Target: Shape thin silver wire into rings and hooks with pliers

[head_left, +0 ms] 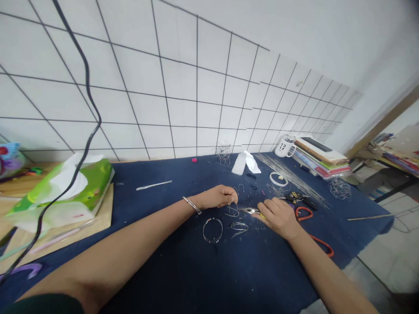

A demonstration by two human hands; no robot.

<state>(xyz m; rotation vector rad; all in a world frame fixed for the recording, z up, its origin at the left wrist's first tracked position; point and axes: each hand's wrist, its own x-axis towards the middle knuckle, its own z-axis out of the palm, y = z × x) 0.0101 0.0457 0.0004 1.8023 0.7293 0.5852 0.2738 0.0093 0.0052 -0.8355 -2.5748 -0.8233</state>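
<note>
"What's the left hand (pixel 220 196) doing?"
"Its grip pinches a thin wire (pixel 238 210) above the surface (pixel 157 266)."
"And the right hand (pixel 277 216)?"
"Its grip wraps around pliers (pixel 250 210), tips near the wire."

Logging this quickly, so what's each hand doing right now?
Left hand: closed, fingers pinched, apparently on a thin wire.
Right hand: closed around the handles of the pliers.

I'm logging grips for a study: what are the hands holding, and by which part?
The right hand grips the pliers by the yellow handles. The left hand pinches a thin wire; which part of it is too small to tell.
</note>
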